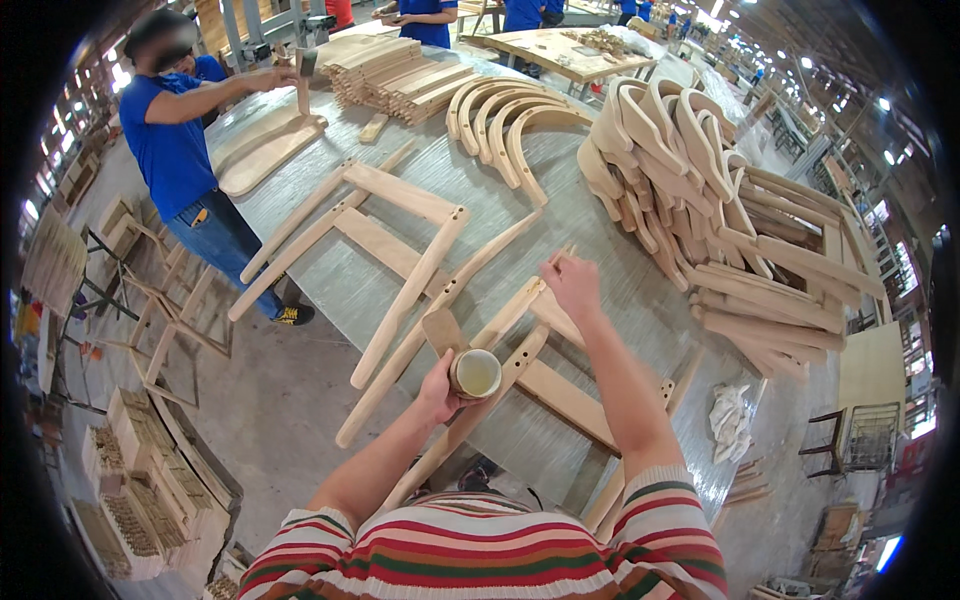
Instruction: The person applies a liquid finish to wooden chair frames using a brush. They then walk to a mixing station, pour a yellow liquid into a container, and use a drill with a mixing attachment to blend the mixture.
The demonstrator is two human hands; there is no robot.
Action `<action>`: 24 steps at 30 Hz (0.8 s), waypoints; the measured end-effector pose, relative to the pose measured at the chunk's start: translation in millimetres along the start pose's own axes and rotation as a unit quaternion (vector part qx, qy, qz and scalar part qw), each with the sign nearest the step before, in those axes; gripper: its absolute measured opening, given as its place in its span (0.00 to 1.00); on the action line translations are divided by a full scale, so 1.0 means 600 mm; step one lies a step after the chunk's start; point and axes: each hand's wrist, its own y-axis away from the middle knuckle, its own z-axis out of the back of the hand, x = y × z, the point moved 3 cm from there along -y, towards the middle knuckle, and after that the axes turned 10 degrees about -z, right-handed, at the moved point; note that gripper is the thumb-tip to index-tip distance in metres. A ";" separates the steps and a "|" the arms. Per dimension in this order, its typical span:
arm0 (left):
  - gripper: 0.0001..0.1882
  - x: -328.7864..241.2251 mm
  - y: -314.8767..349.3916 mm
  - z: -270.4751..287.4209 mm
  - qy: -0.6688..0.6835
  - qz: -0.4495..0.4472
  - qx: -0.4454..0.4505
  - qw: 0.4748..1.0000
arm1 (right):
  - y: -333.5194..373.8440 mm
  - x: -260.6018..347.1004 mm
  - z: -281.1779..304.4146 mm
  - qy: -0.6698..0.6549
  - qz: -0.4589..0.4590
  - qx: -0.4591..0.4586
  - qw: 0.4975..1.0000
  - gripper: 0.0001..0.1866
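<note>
My left hand [441, 388] is wrapped round a small round cup [476, 373] with a pale yellowish liquid in it. A flat piece of wood [441, 328] sticks out beside the cup, just above that hand. My right hand [572, 286] is closed in a pinch above the end of a wooden chair frame [520, 305]; what its fingers hold is too small to make out. This frame lies on the table [330, 275] below both hands, with dark holes in its legs. Farther left lies a second chair frame [405, 195], joined by rails.
Curved wooden parts [520, 120] lie at the far side, beside stacked slats [400, 80]. A tall pile of bent chair parts [690, 180] fills the right. A white rag [730, 422] lies near the right edge. Across the table, a person in blue [175, 140] holds a hammer [304, 78].
</note>
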 end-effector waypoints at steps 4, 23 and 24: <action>0.24 -0.020 0.003 -0.001 -0.029 -0.054 0.006 0.998 | 0.016 0.008 0.011 0.061 0.031 0.010 0.998 0.08; 0.21 -0.210 0.124 -0.114 -0.037 -0.395 0.190 0.898 | 0.289 0.158 0.144 -0.546 0.026 -0.124 0.828 0.04; 0.21 -0.214 0.134 -0.119 -0.035 -0.406 0.199 0.891 | 0.297 0.158 0.148 -0.521 0.024 -0.147 0.841 0.03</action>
